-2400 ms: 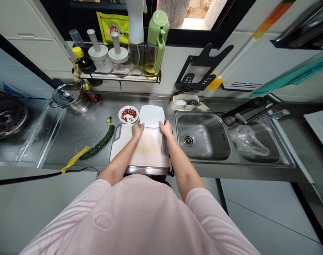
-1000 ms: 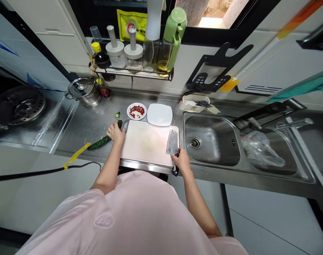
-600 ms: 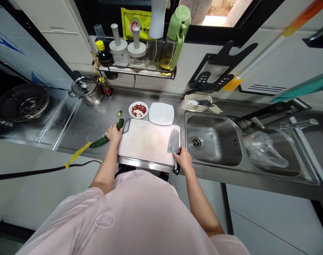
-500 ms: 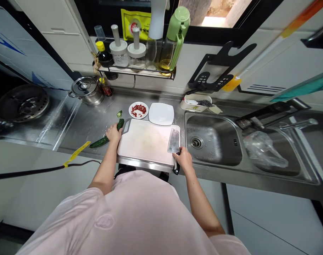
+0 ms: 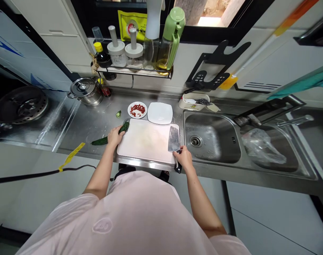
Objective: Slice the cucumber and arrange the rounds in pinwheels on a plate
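Observation:
A long dark green cucumber (image 5: 99, 141) is gripped around its middle by my left hand (image 5: 114, 137); one end reaches over the left edge of the white cutting board (image 5: 148, 140). At the board's right side, my right hand (image 5: 184, 156) has its fingers closed on the black handle of a cleaver (image 5: 173, 139). The cleaver's blade lies flat on the board, and its handle sticks out over the front edge. Behind the board are a small plate of chopped red pieces (image 5: 137, 110) and a bare white square plate (image 5: 160, 113). A cucumber end piece (image 5: 118, 114) rests on the counter.
A double sink (image 5: 211, 138) with a plastic bag (image 5: 262, 147) lies to the right. A lidded pot (image 5: 86, 91) and a stove burner (image 5: 20, 104) are at left. Above the counter, a wall rack (image 5: 134, 72) holds jars and bottles. A tub (image 5: 194, 102) stands behind the sink.
My left hand has moved the cucumber slightly to the right, so its end now overlaps the board's left edge. The cleaver and my right hand stay nearly in place.

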A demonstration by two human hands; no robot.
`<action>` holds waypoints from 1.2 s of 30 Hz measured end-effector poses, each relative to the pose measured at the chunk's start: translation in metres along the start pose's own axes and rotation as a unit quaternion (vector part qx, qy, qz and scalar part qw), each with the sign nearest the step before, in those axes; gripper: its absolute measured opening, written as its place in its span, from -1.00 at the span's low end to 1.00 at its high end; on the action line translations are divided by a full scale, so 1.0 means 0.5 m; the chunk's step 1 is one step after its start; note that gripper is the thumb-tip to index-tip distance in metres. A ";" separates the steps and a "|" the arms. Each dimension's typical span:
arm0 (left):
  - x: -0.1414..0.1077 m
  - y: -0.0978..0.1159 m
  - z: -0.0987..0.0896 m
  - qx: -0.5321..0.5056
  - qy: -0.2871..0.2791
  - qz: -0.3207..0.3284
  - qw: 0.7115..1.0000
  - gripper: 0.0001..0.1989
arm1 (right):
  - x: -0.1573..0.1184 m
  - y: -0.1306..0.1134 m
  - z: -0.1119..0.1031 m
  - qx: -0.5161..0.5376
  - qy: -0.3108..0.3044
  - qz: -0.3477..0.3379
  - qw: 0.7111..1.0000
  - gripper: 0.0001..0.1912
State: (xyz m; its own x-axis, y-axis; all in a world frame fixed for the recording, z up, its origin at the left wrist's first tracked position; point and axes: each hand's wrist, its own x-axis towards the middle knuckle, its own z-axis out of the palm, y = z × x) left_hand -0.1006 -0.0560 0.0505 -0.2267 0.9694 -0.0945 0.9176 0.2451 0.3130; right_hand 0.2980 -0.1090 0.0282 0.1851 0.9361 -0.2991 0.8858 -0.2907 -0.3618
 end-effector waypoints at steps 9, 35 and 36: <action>-0.049 0.060 0.001 -0.060 -0.087 0.134 0.985 -0.52 | -0.007 -0.010 -0.009 0.051 0.013 0.016 0.998 -0.66; -0.089 0.112 0.035 0.009 -0.105 0.222 0.969 -0.57 | -0.019 -0.072 -0.031 -0.043 -0.048 -0.076 0.995 -0.70; -0.090 0.114 0.038 0.000 -0.089 0.225 0.970 -0.58 | -0.020 -0.080 -0.032 -0.056 -0.051 -0.084 0.994 -0.69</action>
State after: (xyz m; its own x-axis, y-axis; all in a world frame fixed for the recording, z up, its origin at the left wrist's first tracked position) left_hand -0.0318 -0.0861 0.0546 0.2560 0.9604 -0.1095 0.9105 -0.2015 0.3610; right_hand 0.2672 -0.1036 0.0598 -0.0081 0.9431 -0.3323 0.9436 -0.1028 -0.3148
